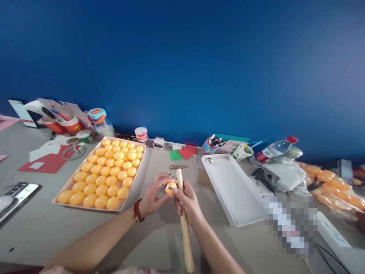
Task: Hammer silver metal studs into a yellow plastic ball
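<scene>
Near the middle of the table, my left hand (155,194), with a red bead bracelet at the wrist, is closed around an orange ball (170,187). Small silvery metal pieces (163,187) show beside the ball at the fingertips. My right hand (186,199) grips a light wooden stick (185,232), which points away from me, and its thumb touches the ball. Just beyond the hands lies a small pointed tool (179,167). To the left, a shallow box (124,207) holds several orange balls in rows.
A white tray (242,194) with a small silvery piece (209,160) stands at the right. Farther right are a bottle (275,150), bagged orange balls (333,186) and a power strip (332,230). A phone (19,198) lies far left. Cups and coloured paper line the blue wall.
</scene>
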A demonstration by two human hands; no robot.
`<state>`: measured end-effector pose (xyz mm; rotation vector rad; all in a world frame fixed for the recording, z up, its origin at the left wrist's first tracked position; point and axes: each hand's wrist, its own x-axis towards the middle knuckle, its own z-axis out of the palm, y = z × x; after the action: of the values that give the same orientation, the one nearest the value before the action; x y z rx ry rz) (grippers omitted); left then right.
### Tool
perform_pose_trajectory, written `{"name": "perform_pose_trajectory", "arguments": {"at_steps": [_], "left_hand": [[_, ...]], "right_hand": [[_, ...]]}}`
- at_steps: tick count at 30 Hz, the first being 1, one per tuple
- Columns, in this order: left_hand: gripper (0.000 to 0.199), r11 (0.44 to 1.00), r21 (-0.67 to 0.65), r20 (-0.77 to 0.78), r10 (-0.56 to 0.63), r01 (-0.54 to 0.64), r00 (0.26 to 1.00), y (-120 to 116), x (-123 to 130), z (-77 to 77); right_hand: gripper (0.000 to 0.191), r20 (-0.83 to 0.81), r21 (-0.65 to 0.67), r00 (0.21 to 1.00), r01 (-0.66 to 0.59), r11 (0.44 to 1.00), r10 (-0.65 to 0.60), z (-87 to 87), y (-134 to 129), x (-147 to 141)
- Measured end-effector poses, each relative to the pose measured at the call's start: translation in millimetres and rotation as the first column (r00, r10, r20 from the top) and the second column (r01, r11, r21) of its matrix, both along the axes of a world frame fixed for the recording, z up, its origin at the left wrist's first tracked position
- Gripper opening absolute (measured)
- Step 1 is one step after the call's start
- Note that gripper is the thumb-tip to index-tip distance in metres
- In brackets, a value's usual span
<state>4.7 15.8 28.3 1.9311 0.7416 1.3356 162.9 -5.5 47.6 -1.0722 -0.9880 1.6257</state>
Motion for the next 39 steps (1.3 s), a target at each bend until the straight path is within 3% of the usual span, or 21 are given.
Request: {"name": "perform_pose_trajectory", "arguments": {"at_steps": [8,15,31,39], "left_hand": [[0.035,1.000,0.004,-0.043,-0.007,0.007,0.999,-2,-1,2.3],[0.037,0.999,0.036,0.011,-0.008,0.008,1.000,-2,0,-0.7],[0.042,0.999,0.009,0.030,-0.032,0.032,0.999,-2,-2,-8.5],[0.042,0.998,-0.049,0.026,-0.026,0.027,0.999,-3,-2,-9.4]], "right_hand": [[0.039,-0.088,0.034,0.996,-0.022,0.999,0.025,-2.4,-1,3],[0.039,-0.137,0.011,0.989,-0.046,0.999,0.047,-6.4,-3,3],[0.032,-0.311,0.006,0.945,-0.108,0.994,0.105,-12.7,-1,4],[0.033,-0.310,-0.027,0.947,-0.100,0.995,0.087,-13.7,0,4]]}}
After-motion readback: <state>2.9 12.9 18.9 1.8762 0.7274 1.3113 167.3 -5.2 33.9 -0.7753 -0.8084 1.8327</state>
